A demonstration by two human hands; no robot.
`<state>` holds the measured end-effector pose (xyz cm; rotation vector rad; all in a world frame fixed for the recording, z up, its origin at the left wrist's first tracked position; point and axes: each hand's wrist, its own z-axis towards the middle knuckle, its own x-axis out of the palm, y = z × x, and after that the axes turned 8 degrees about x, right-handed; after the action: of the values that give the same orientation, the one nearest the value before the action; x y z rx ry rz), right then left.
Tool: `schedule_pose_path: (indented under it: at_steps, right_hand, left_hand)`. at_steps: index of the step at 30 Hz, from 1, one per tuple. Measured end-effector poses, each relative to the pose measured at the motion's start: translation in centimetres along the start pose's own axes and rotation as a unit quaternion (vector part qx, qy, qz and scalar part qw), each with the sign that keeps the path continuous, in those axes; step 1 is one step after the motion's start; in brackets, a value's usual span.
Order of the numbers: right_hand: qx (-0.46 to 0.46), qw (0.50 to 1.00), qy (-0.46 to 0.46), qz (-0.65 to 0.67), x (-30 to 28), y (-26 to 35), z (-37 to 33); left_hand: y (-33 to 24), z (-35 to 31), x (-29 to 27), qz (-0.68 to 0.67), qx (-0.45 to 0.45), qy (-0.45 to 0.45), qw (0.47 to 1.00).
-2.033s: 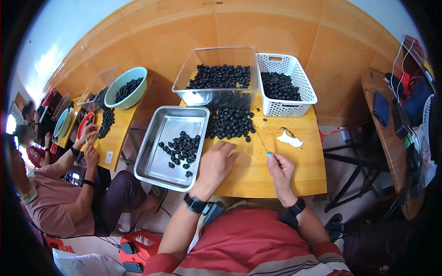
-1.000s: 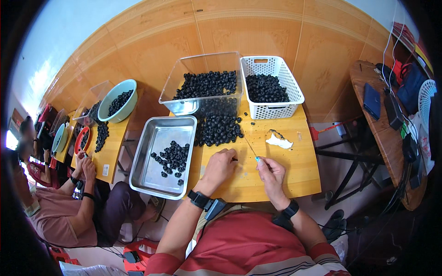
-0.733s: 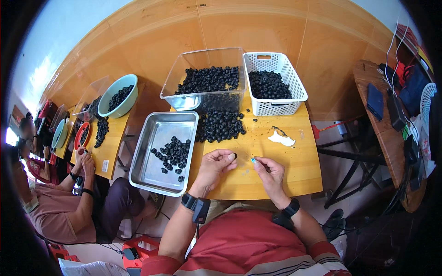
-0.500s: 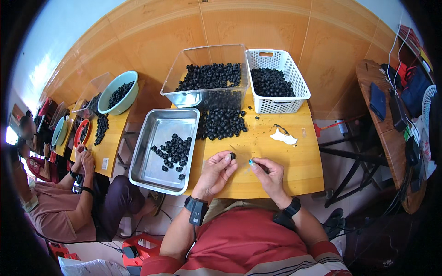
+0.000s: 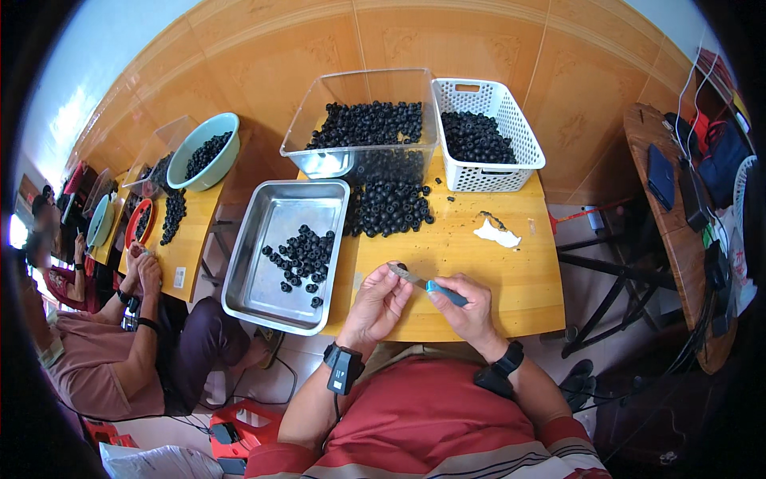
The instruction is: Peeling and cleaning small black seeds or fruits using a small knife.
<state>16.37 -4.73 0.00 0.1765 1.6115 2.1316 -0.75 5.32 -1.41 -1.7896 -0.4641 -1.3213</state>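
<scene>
My left hand (image 5: 375,305) pinches a small round black part (image 5: 401,266) above the front of the wooden table; fingers mostly cover it. In my right hand (image 5: 468,306) is a small knife (image 5: 449,294) with a dark handle and a turquoise band. Its blade points left and reaches the black part at my left fingertips. Just beyond my hands lies a pile of black ring-like parts (image 5: 387,209) with holes. To the left, a steel tray (image 5: 231,275) holds several more of them.
At the back stand a clear plastic bin (image 5: 299,128) and a white perforated basket (image 5: 527,152), both holding black parts. A torn white scrap (image 5: 496,234) lies right of the pile. At left, a co-worker (image 5: 120,351) sits by a table with a green basin (image 5: 227,164). A brown side table (image 5: 662,231) stands right.
The knife in my right hand has turned so its blade now shows, meeting the part at my left fingertips. My left hand stays nearly in place. The view has shifted slightly.
</scene>
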Motion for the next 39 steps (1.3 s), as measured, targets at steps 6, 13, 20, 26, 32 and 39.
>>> schedule_pose_path:
  at_steps: [6, 13, 20, 26, 32, 39]
  right_hand:
    - [-0.019, 1.000, -0.002, -0.021, 0.1, 0.0, 0.0]
    - [-0.029, 0.999, -0.007, -0.028, 0.3, 0.2, 0.0]
    - [-0.031, 0.997, -0.001, -0.065, -0.1, -0.4, 0.0]
    - [0.068, 0.996, -0.055, -0.013, -0.1, -0.2, 0.3]
    - [0.078, 0.996, -0.048, 0.005, 0.2, -0.4, 0.2]
    - [0.085, 0.995, -0.044, 0.031, 0.1, -1.0, 0.2]
  left_hand:
    - [0.0, -0.3, 0.0, -0.014, 0.002, 0.006, 1.000]
    - [0.2, -0.5, -0.3, -0.022, 0.009, 0.016, 1.000]
    - [-0.5, -1.4, 0.2, 0.019, 0.029, 0.038, 0.999]
    - [-1.6, -2.4, 1.7, 0.030, 0.045, 0.061, 0.997]
    - [-2.4, -3.2, 1.4, 0.020, 0.054, 0.053, 0.997]
    - [-3.8, -4.2, 1.9, 0.002, 0.061, 0.045, 0.997]
